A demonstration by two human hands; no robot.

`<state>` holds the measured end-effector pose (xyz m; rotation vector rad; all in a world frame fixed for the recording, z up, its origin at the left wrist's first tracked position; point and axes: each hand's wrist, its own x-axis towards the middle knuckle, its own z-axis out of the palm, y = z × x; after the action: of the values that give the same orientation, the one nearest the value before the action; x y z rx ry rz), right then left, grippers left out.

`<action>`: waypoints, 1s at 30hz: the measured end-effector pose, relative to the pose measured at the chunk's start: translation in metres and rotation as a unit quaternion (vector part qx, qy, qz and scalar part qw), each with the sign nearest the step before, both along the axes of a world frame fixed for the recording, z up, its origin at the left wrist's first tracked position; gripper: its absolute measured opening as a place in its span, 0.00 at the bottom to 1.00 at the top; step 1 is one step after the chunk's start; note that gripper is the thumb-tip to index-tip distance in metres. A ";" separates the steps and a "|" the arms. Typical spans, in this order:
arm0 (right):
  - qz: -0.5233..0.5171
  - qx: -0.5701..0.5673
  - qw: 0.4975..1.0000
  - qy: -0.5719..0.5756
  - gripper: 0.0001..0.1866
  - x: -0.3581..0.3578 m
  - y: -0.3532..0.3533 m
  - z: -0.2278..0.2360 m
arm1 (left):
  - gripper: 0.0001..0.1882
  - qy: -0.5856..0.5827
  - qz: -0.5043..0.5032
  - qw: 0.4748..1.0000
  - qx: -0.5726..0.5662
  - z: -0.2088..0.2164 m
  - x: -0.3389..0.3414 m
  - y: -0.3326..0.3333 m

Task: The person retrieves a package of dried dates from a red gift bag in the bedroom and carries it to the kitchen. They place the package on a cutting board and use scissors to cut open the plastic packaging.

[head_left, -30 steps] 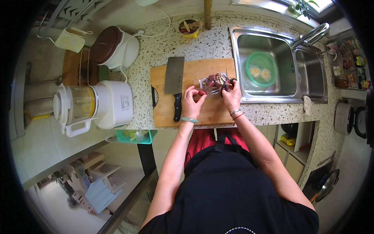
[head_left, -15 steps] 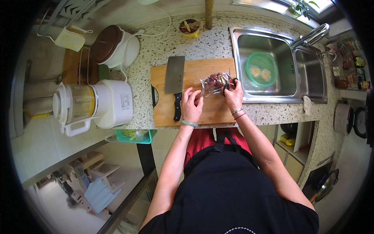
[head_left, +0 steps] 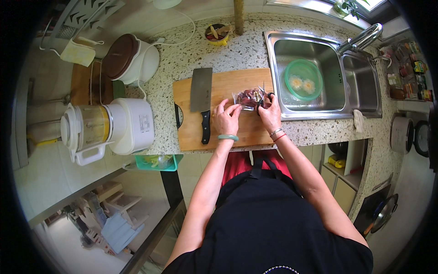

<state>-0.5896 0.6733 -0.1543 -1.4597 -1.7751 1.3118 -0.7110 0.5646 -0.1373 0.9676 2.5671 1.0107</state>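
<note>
A clear plastic packet of dark reddish pieces [head_left: 249,97] lies on the wooden cutting board [head_left: 242,130]. My left hand [head_left: 226,120] pinches the packet's near left corner between thumb and forefinger, its other fingers loosely bent. In my right hand [head_left: 271,115] is a pair of scissors [head_left: 263,88] with black handles, the blades pointing away from me at the packet's right end. Whether the blades touch the plastic is too small to tell. Left of both hands rests a cleaver [head_left: 201,91] with a black handle, flat on the board.
Right of the board is a steel double sink [head_left: 292,112] holding a green bowl [head_left: 315,68] with two pale round items in water. A white blender [head_left: 130,125] and a rice cooker [head_left: 150,59] stand at left. A small yellow pot [head_left: 220,42] sits behind the board.
My left hand's thumb and forefinger have closed on the packet's corner. My right hand keeps its hold on the scissors beside the packet. The whole view has shifted slightly.
</note>
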 end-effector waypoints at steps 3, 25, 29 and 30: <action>0.019 -0.027 0.999 -0.003 0.32 0.002 0.003 0.004 | 0.12 0.036 -0.012 0.998 -0.048 0.007 -0.004 0.002; 0.051 0.025 0.991 -0.117 0.32 -0.011 0.011 0.010 | 0.16 0.002 0.054 0.999 0.003 -0.009 0.023 0.006; 0.053 0.038 0.990 -0.128 0.32 -0.011 0.010 0.009 | 0.13 -0.029 0.051 0.998 -0.004 -0.002 0.017 0.010; 0.051 0.034 0.990 -0.128 0.33 -0.011 0.009 0.008 | 0.13 -0.030 0.046 0.998 -0.015 0.001 0.015 0.010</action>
<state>-0.6005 0.6826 -0.1459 -1.5765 -2.0604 1.1401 -0.6960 0.5748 -0.1360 0.8050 2.5906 1.0043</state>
